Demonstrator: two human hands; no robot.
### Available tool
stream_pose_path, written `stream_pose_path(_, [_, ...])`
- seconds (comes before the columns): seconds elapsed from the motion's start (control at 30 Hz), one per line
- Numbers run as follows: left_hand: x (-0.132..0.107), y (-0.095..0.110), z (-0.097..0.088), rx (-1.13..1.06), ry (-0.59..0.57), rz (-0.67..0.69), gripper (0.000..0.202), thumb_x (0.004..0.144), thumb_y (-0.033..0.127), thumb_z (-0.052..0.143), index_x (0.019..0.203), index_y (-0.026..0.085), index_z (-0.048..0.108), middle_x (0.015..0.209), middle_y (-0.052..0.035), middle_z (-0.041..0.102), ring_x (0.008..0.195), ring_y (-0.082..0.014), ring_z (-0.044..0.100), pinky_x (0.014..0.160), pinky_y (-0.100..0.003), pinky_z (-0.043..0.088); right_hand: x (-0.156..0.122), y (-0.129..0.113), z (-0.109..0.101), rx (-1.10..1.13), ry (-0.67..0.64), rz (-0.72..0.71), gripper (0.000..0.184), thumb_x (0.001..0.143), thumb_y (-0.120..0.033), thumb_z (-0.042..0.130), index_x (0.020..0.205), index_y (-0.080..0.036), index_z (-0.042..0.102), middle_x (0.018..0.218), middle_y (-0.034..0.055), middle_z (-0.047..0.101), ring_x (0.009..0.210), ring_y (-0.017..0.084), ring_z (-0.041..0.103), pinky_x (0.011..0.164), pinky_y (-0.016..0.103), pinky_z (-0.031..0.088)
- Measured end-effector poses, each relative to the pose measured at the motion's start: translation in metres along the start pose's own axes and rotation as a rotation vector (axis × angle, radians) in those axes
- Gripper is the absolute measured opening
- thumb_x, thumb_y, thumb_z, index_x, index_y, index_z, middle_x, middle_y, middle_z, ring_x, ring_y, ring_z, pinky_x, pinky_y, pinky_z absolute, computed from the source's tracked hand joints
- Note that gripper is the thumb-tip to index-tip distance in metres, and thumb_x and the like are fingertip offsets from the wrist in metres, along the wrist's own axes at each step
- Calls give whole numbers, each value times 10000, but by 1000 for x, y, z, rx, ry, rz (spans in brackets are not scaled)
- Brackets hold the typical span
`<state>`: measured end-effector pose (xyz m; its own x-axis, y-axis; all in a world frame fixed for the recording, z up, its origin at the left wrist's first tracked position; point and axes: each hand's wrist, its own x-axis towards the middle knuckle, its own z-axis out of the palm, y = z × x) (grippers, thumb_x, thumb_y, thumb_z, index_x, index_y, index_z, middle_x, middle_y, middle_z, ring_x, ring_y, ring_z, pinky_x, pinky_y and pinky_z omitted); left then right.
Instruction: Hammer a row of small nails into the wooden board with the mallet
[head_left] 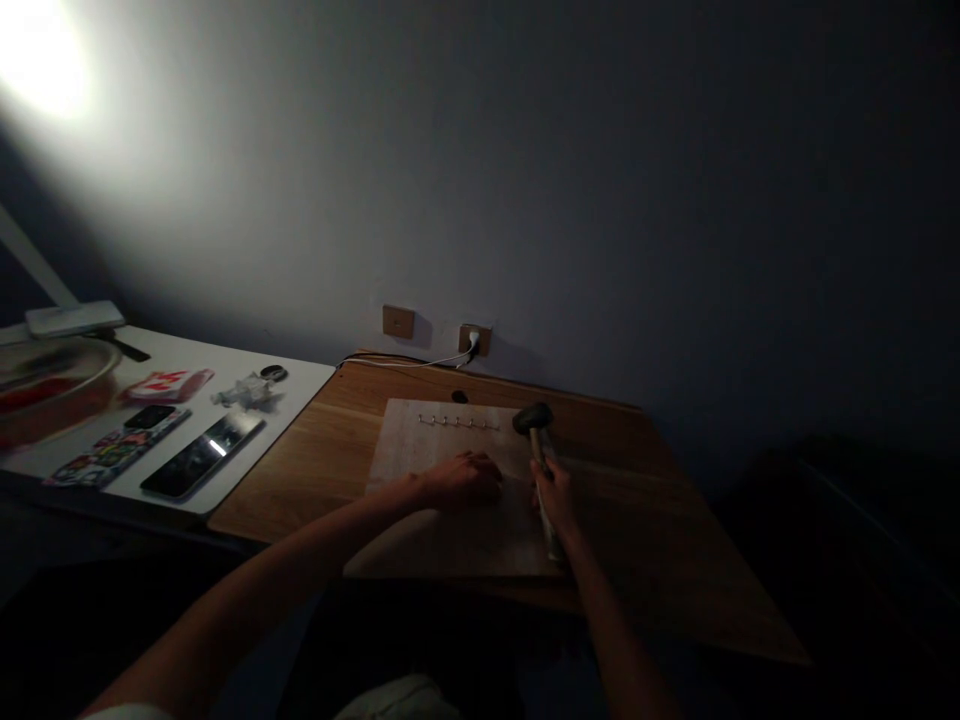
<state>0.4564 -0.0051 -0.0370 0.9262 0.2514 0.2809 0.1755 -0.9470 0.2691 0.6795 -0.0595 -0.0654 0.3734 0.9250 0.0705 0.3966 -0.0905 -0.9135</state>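
A pale wooden board lies on the brown wooden tabletop, with a row of several small shiny nails standing along its far part. My right hand is closed round the wooden handle of a mallet, at the board's right side. The mallet's dark head points away from me, just right of the nail row. My left hand rests low over the middle of the board, nearer to me than the nails. Its fingers are curled in, and dim light hides whatever is between them.
On the white table at left lie a dark phone, a colourful patterned phone case, a red-and-white packet, a crumpled clear bag and a clear bowl. A lamp base stands behind. Cables run to the wall socket.
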Motion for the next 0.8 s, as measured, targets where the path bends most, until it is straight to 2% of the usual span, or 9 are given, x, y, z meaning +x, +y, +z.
stream_pose_path(0.13, [5,-1,-1,56,-5,-43,132,982,257,584,965,206,705,1045,-69,721,1027,-204,619,935,-317,433,1,1,-2,89,49,62,491,781,-673,504,819,-194,608,514,-61,478,357,113,440,360,237,331])
stream_pose_path(0.2, [12,-7,-3,78,30,-117,133,985,225,561,995,194,690,994,-64,724,974,-198,629,909,-309,441,3,0,-3,117,62,67,496,740,-691,557,767,-198,601,512,-62,467,381,105,441,374,231,336])
stream_pose_path(0.33, [36,-32,-9,115,160,-368,158,970,192,542,987,190,699,1009,-69,724,960,-202,644,883,-305,453,2,-1,-2,160,55,98,516,708,-712,594,785,-202,604,494,-81,436,355,102,422,350,229,333])
stream_pose_path(0.47, [64,-57,-12,232,137,-527,209,945,165,535,952,192,742,1002,-102,729,985,-238,656,887,-349,454,-2,-4,0,197,49,141,496,737,-715,563,801,-223,551,487,-94,442,312,96,409,301,212,318])
stream_pose_path(0.6, [79,-69,-9,313,41,-528,215,921,148,552,956,186,760,1012,-120,737,984,-261,669,872,-375,448,-3,-7,0,224,46,148,510,714,-738,573,743,-233,507,498,-93,452,302,84,399,286,206,316])
stream_pose_path(0.8, [81,-70,-9,384,-24,-427,222,928,131,524,960,167,740,1012,-124,731,1014,-261,654,891,-382,437,-1,-6,1,251,49,164,546,687,-769,579,758,-233,502,504,-95,455,303,85,403,278,204,307])
